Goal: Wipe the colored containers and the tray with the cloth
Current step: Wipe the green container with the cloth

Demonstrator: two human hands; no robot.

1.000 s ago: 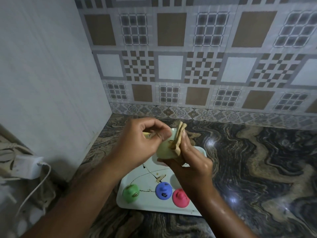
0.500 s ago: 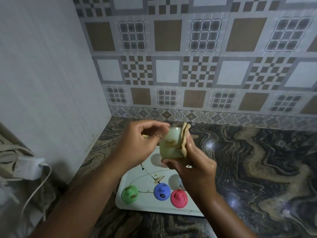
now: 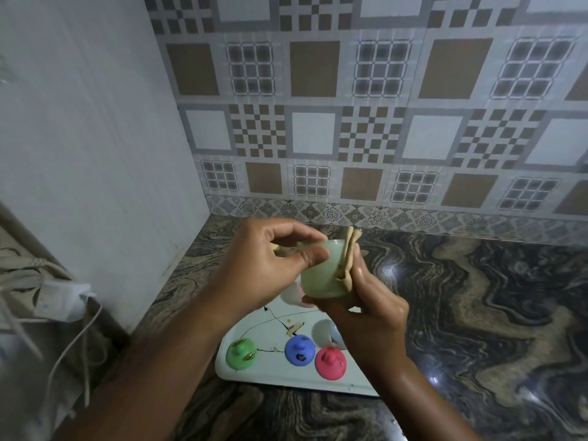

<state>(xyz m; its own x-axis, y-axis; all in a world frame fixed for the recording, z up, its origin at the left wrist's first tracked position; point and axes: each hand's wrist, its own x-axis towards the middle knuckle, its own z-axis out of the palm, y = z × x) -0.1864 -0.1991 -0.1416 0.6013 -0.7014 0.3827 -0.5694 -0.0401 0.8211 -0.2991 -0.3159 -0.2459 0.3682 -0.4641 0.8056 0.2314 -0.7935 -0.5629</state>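
I hold a pale green container [image 3: 321,276] in the air above the tray. My left hand [image 3: 264,265] pinches its rim from the left. My right hand [image 3: 369,308] supports it from below and presses a folded beige cloth [image 3: 348,261] against its right side. Below lies the white tray [image 3: 280,375], streaked with dark lines and brown smears. On it stand a green lid [image 3: 241,353], a blue lid [image 3: 300,350] and a pink lid [image 3: 331,362], each stained. Two more pale containers, a pinkish container [image 3: 297,292] and a bluish container [image 3: 335,335], are mostly hidden behind my hands.
The tray sits on a dark marbled counter [image 3: 477,313] in a corner, with a plain wall [image 3: 95,154] on the left and a tiled wall [image 3: 366,122] behind. A white charger with its cable [image 3: 60,300] hangs at the left edge.
The green container has turned a little between my hands, and the brown smears seen on its side earlier no longer show. The cloth stays pressed on its right side.
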